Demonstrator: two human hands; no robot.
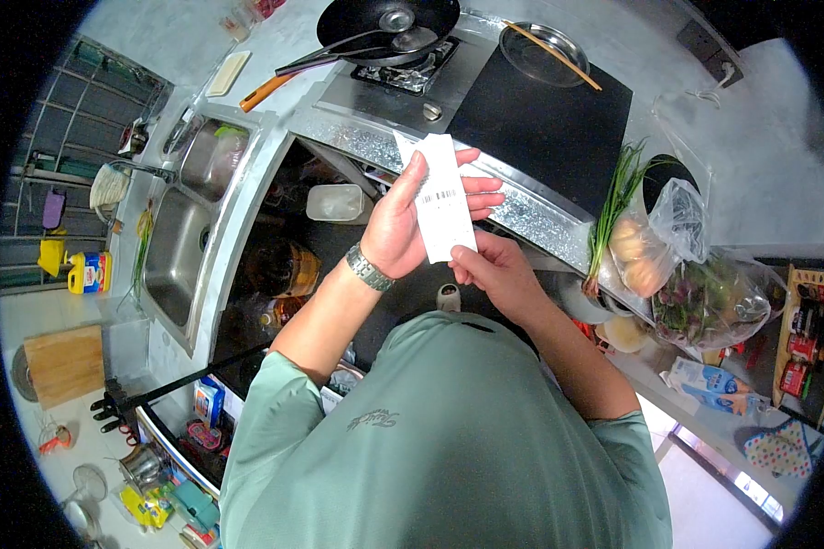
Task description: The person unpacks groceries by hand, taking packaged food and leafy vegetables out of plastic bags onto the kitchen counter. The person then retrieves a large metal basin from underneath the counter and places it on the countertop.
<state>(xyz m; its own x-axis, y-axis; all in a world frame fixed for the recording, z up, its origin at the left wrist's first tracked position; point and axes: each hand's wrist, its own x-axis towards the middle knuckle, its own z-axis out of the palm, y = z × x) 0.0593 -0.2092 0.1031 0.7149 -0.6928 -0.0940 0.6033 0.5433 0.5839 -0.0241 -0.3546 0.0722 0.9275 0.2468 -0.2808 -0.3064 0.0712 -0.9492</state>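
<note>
A long white paper receipt [442, 206] with a printed barcode lies across my left hand [395, 220], in front of my body. The left palm faces up under the paper, its thumb along the near side and its fingertips showing past the far edge. My right hand [499, 274] pinches the receipt's lower right corner between thumb and finger. Both hands are in front of the stove counter's speckled edge [540, 206]. The small print on the paper is too fine to read.
Ahead, a wok [339, 23] with ladles sits on a burner beside a metal plate [540, 59] bearing chopsticks. Green onions [618, 210], bagged eggs [639, 252] and bagged greens [710, 302] line the right. A double sink [181, 256] and cutting board [64, 366] are left.
</note>
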